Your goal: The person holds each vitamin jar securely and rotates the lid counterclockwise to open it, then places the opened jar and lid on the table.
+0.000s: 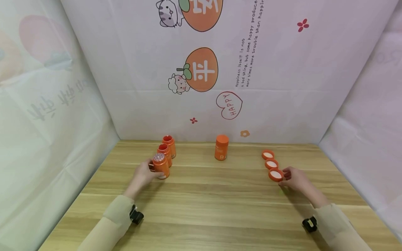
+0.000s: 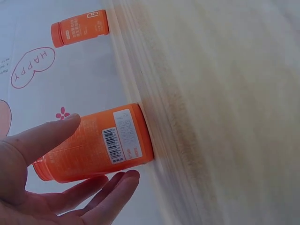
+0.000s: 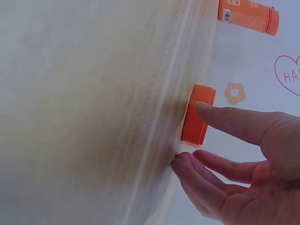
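Note:
My left hand [image 1: 144, 174] is around the nearest orange bottle [image 1: 161, 168], which stands upright on the table. In the left wrist view the thumb lies along one side of this bottle, and loosely extended fingers [image 2: 115, 199] run along the other. Its top looks silvery, and a barcode label faces the left wrist camera. On the right, my right hand [image 1: 295, 179] is at the nearest orange lid [image 1: 276, 175], lying with its white inside up. The right thumb touches the lid's side in the right wrist view; the other fingers [image 3: 201, 185] spread just below it.
Two more orange bottles [image 1: 164, 153] with open red mouths stand in a row behind the left one. Two more lids [image 1: 271, 164] lie behind the right one. A capped orange bottle [image 1: 221, 148] stands near the printed back wall [image 1: 276, 115]. White sheets enclose both sides.

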Demonstrator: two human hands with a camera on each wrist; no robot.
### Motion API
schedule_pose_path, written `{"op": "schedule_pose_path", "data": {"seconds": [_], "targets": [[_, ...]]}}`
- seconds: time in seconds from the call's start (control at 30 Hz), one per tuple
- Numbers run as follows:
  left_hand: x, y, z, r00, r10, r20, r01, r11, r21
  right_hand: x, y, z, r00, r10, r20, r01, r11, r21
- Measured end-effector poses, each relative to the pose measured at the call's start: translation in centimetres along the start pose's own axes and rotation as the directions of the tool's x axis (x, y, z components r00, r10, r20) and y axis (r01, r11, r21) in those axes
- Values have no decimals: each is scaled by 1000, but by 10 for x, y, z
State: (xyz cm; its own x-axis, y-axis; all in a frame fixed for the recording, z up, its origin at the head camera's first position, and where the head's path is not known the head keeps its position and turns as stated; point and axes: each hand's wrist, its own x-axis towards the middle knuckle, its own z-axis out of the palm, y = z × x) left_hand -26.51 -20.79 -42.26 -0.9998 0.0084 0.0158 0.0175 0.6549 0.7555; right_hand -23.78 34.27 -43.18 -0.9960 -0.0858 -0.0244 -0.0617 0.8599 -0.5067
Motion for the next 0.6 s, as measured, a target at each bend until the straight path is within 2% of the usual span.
{"op": "schedule_pose_path", "data": {"seconds": [0.33, 0.47, 0.6], "targets": [[-14, 4, -4, 1000, -26, -11, 26, 998, 61, -12, -6, -3, 999, -27, -18, 26, 996, -90], [-18, 2, -5, 999, -17, -36, 21, 995, 100, -17, -8, -1, 998, -47, -29, 43, 991, -124], [-22, 2, -4, 999, 23, -47, -16, 991, 131, -22, -9, -1, 998, -59, -29, 53, 986, -157]]}}
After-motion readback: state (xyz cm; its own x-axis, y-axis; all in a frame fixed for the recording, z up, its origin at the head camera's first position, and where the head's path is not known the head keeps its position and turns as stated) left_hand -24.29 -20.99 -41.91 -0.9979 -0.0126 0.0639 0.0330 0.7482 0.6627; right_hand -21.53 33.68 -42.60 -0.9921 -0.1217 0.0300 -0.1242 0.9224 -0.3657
